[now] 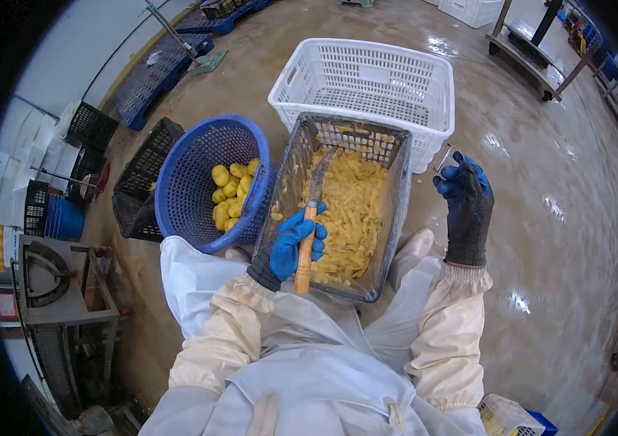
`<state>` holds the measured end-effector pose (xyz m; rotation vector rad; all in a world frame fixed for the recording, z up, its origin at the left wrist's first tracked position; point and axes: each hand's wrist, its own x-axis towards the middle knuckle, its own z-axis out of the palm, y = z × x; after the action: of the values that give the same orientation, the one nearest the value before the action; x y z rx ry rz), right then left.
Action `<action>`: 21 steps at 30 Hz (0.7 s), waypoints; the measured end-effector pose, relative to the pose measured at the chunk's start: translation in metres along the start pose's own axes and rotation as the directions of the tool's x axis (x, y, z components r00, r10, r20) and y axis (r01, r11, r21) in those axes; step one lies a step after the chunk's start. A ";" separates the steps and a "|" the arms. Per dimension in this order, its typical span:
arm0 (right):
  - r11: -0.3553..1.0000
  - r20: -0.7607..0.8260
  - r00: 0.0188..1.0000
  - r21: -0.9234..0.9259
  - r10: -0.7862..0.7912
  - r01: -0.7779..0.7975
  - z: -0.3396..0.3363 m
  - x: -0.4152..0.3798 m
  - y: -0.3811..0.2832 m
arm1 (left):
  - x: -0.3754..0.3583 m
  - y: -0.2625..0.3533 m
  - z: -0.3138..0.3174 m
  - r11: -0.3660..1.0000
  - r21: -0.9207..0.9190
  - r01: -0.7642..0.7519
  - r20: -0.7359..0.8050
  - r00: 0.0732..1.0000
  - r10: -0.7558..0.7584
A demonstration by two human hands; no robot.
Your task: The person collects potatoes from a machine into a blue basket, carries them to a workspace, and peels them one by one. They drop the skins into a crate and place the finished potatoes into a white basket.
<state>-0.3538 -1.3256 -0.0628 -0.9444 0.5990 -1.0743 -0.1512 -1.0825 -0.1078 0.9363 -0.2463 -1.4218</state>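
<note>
A knife with a wooden handle and a stained blade is in my left hand, which wears a blue and black glove. Its blade points away from me over a dark crate of yellow peelings. My right hand, gloved the same way, is raised to the right of the crate with its fingers curled. A small metal peeler shows at its fingertips. Left of the crate stands a blue basket with several yellow potatoes in it.
A white crate stands just beyond the dark one. Black crates are at the left, near a metal stand. Blue pallets lie along the wall. A wheeled trolley is at the back right on the wet floor.
</note>
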 end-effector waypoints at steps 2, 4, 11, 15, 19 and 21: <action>0.999 -0.010 1.000 -0.046 -0.017 0.016 0.000 -0.001 0.000 | -0.001 0.001 0.004 1.000 0.020 0.000 -0.017 1.000 0.001; 1.000 -0.019 1.000 0.009 -0.001 0.001 0.000 0.000 0.001 | -0.001 0.001 0.006 0.999 0.040 0.001 -0.031 1.000 0.001; 0.999 -0.028 1.000 0.047 0.001 0.000 0.000 0.001 0.003 | 0.007 -0.003 0.013 1.000 -0.007 0.007 -0.038 0.999 -0.007; 0.997 0.032 0.997 -0.028 0.072 -0.071 0.001 0.001 0.009 | 0.009 -0.001 0.026 1.000 0.016 0.021 0.014 1.000 -0.021; 0.961 0.204 0.953 -0.207 0.224 -0.182 0.030 -0.010 0.029 | 0.005 0.005 0.051 0.999 0.021 0.037 0.048 0.998 -0.038; 0.920 0.334 0.880 -0.318 0.337 -0.231 0.045 -0.021 0.036 | 0.004 0.006 0.060 0.994 0.007 0.105 0.118 0.987 -0.105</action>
<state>-0.3089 -1.2843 -0.0727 -1.2238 0.5436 -0.5243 -0.1854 -1.1108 -0.0671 0.8776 -0.2894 -1.5765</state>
